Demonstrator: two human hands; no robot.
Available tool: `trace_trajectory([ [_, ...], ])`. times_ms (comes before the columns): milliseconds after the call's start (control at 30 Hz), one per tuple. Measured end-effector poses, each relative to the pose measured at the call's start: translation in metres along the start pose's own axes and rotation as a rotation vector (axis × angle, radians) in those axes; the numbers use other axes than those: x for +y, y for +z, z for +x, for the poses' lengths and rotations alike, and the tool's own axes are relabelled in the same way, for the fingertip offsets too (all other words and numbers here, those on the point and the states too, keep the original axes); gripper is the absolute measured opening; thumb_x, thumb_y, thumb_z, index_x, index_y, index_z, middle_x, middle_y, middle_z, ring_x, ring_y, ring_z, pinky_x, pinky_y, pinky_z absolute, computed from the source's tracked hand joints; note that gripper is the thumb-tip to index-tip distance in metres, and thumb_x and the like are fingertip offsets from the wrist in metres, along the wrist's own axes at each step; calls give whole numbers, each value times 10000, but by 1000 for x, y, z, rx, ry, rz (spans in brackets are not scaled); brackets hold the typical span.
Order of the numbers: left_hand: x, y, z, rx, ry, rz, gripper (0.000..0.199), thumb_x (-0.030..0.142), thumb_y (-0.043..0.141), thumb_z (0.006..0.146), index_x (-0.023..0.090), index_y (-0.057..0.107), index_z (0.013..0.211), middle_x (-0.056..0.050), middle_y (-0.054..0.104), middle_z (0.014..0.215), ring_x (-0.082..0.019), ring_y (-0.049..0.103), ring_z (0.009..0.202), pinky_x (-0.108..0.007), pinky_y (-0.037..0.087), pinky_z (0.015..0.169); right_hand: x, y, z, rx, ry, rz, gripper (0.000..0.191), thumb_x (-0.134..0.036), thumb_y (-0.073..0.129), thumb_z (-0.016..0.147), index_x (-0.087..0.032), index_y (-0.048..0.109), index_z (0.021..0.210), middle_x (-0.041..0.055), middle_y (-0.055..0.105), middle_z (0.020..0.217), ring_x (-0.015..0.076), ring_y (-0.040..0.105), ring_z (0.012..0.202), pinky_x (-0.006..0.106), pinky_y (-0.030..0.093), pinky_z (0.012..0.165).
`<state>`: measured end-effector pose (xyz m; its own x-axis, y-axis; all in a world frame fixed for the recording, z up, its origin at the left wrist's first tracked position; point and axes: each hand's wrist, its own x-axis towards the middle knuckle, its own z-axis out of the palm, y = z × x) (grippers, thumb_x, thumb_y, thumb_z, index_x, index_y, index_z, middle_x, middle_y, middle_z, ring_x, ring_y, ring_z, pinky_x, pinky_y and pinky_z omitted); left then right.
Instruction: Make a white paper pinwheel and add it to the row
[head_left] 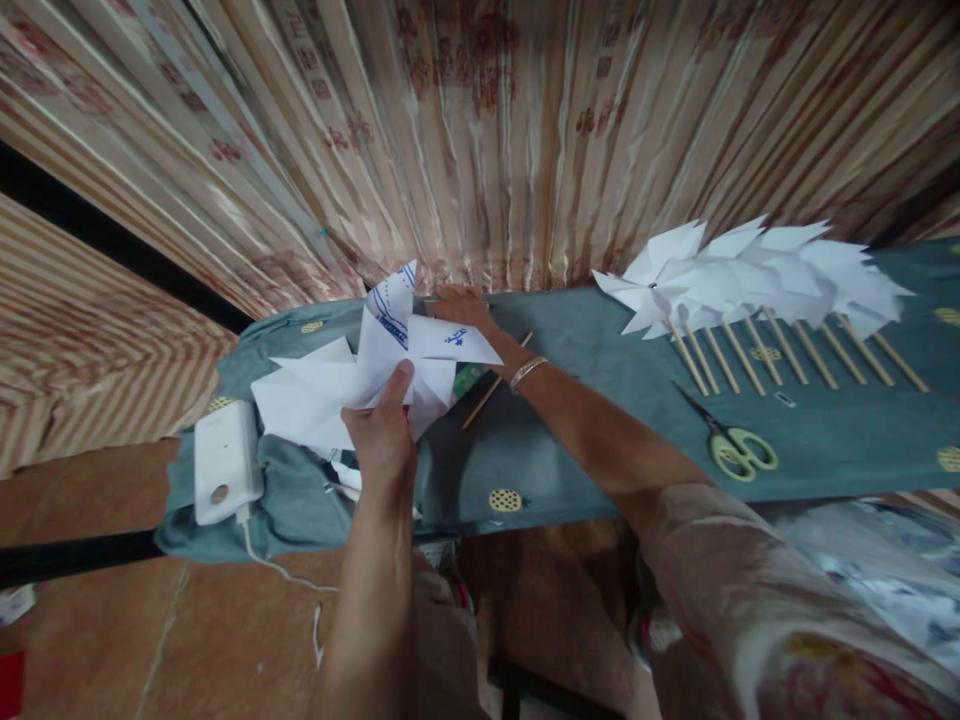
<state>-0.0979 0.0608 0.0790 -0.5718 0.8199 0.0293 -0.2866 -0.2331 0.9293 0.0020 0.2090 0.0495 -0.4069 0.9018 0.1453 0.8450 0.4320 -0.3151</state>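
Note:
My left hand grips a white paper pinwheel, its thumb pressed near the middle. Blue printed marks show on two of the pinwheel's blades. Beyond it, at the back of the table, my right hand reaches down to the cloth. The pinwheel hides part of that hand's fingers, so whether they hold anything cannot be made out. More white folded paper lies left of my left hand. Below my right wrist, a thin wooden stick rests on the cloth beside a partly hidden green item.
Several finished pinwheels on sticks lie overlapping at the right. Scissors with green handles rest in front of them. A white device with a cable sits at the left end of the cloth-covered table. A pleated curtain hangs close behind.

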Motion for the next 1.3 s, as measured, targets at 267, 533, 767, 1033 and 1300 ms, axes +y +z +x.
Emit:
trace_trajectory([
  [267,3,0,1,25,4,4,355,183,799,619,125,750,965,-85,779,916,-221,727,952,-347,583,905,8,3,2,145,152,322,136,-91,537,869,-115,669,893,127,703,1077,207,629,1030,299,451,920],
  [533,5,-2,4,55,-10,14,366,206,807,595,120,749,946,-93,777,914,-250,727,950,-352,606,819,38,0,-70,380,357,870,200,-309,533,884,-157,651,828,60,727,919,144,659,838,274,505,784],
  [767,-11,10,-11,-2,-45,4,369,190,843,542,132,738,891,-76,772,871,-213,730,864,-335,599,818,68,-15,-190,413,522,1254,418,-597,762,647,-211,617,717,27,709,711,139,637,617,270,520,573],
  [1033,-21,24,-20,-47,-41,46,292,216,837,560,119,723,810,-93,759,865,-219,723,871,-337,600,817,77,-20,-210,334,573,1427,423,-560,829,588,-214,611,696,11,693,675,123,642,599,263,575,590],
  [1300,5,10,11,160,24,13,235,180,787,536,132,670,735,-40,732,808,-186,708,805,-277,597,720,39,-16,-100,272,411,1084,220,-369,604,868,-195,560,742,13,696,720,119,649,639,277,561,673],
])
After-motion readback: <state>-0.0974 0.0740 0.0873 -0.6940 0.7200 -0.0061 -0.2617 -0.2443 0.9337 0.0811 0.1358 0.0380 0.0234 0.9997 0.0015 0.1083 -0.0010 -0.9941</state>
